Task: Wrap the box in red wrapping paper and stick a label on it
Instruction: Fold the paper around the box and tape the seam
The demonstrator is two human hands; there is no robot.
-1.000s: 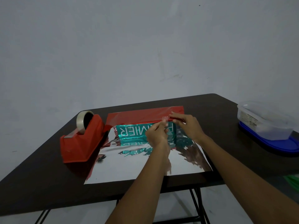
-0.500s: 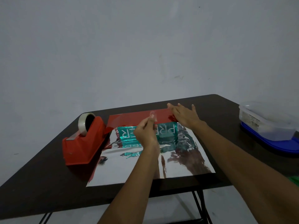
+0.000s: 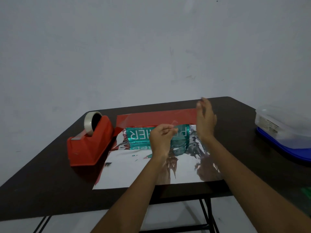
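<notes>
Clear tape (image 3: pixel 174 123) pinched in left hand (image 3: pixel 160 137); right hand (image 3: pixel 206 120) upright, fingers (image 3: pixel 204 105) straight.

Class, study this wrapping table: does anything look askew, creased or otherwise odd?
Yes. The wrapping paper is crinkled at the right end of the box, not smooth. Its red flap sits behind the box, leaving the top bare, while the left hand pinches tape.

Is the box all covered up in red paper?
No, the green box shows its printed face bare, and the paper lies spread open, shiny side up, in front of it.
</notes>
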